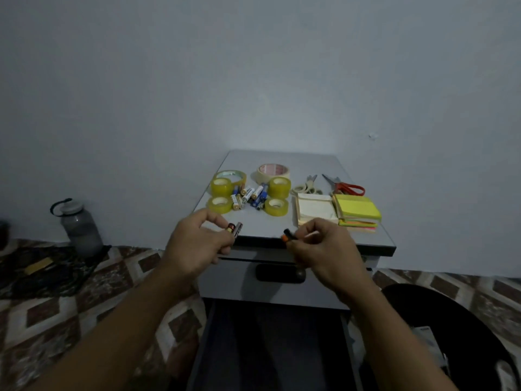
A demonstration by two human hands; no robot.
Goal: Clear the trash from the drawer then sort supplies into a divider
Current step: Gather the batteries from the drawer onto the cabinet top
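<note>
Both hands up in front of a small grey cabinet, dim room. Left hand pinched shut around a couple of batteries, ends poking out just over the front edge of the cabinet top. Right hand curled closed on a dark battery with an orange tip, also right at the front edge. On top: a loose pile of batteries ringed by four small yellow tape rolls, with a bigger clear roll and a roll of masking tape behind. To the right, two pairs of scissors, grey-handled and orange-handled, then a white notepad touching a stack of yellow sticky notes. Lower drawer pulled open below, too dark inside to make out. Grey water bottle on the patterned floor off to the left.
</note>
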